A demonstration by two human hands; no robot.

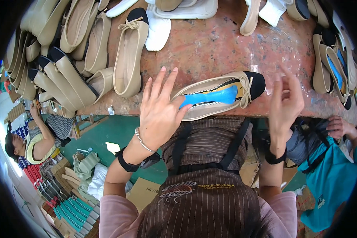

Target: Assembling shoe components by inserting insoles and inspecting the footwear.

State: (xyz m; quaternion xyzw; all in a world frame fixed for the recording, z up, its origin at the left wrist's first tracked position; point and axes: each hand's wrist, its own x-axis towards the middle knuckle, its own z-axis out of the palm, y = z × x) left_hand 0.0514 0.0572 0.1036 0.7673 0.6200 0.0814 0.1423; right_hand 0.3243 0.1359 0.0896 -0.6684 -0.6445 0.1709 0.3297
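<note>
I see my left hand (159, 113) raised above the near edge of the workbench (214, 47), its fingers spread wide and straight, holding nothing; the thumb tip lies against the back end of a blue insole (210, 96). This insole is smooth, glossy and long, narrow in the middle, and it sits inside a beige flat shoe (220, 97) that lies along the front edge of the bench, just between my two hands. The shoe is of soft matte leather, with a rounded black toe cap (257, 84) pointing to my right and a small beige bow (246, 90) behind it. My right hand (286, 104) is lifted beside the toe, fingers loosely bent and apart, and it grips nothing as far as I can tell. The bench top is worn, reddish brown and full of stains. More beige shoes (67, 59) with black toes are piled on the left, another single one (129, 51) lies near them, and white soles (158, 29) rest at the far side
</note>
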